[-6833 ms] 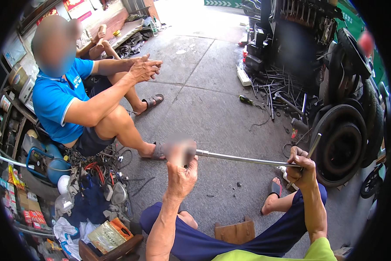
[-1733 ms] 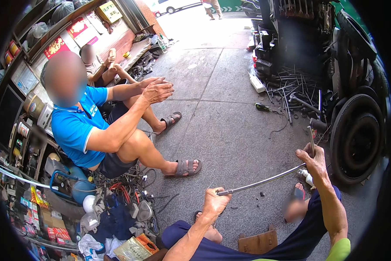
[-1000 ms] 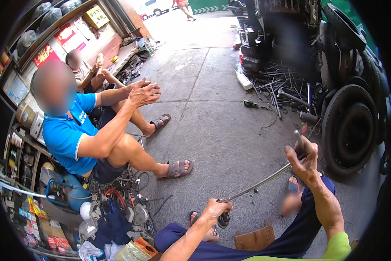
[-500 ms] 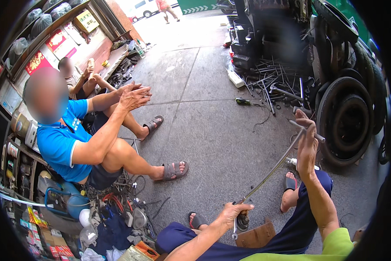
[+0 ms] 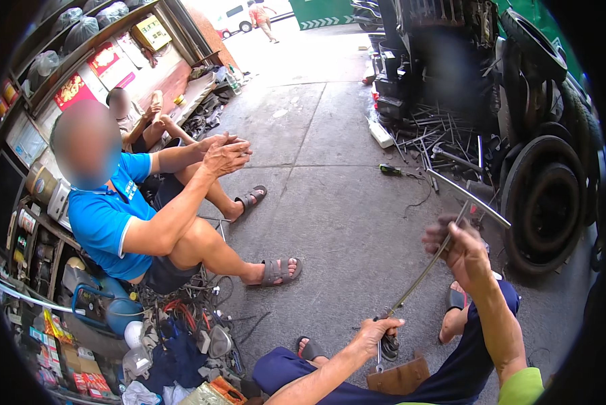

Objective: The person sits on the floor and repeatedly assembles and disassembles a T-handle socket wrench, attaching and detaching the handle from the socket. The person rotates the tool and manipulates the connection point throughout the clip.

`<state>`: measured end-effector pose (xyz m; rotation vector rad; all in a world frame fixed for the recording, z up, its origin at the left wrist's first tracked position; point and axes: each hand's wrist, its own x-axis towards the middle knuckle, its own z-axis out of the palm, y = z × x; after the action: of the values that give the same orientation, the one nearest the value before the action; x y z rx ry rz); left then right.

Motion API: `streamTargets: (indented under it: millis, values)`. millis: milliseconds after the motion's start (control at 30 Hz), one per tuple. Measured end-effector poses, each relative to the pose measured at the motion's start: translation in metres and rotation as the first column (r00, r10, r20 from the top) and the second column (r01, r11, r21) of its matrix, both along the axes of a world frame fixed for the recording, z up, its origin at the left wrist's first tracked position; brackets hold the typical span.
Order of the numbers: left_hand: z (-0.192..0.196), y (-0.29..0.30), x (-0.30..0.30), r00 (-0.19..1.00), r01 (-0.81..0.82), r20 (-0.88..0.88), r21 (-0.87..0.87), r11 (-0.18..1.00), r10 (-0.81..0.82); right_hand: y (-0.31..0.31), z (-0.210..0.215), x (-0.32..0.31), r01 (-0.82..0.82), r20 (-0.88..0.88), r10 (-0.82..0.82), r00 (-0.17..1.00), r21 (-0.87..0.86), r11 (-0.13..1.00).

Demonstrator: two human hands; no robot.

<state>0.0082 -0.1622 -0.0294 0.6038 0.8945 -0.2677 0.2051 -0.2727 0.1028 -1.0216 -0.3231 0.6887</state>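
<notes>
Slantwise runs a silvery T-handled rod (image 5: pixel 419 281), left fingers (image 5: pixel 390 323) clasping it, blurred right fingers (image 5: pixel 462 236) seemingly spread.

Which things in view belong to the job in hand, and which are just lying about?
In hand:
- T-handled rod, held by the left hand
- small spanner
- dark round part

Lying about:
- green-black tool on the floor
- piled metal rods
- black wheel

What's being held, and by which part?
The left hand grips a T-handled rod by its lower end; whether the right hand grips it is unclear.
</notes>
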Motion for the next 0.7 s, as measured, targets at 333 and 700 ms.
streamTargets:
  millis: [333,700]
  values:
    - [0.008,0.002,-0.003,1.0,-0.026,-0.012,0.034,0.999,0.027,0.003,-0.016,-0.006,-0.045,0.121,0.079,0.989,-0.263,0.964]
    - [0.007,0.001,-0.008,1.0,0.005,-0.022,0.051,0.999,-0.004,-0.001,-0.012,-0.011,0.155,0.411,0.086,0.908,-0.517,0.842]
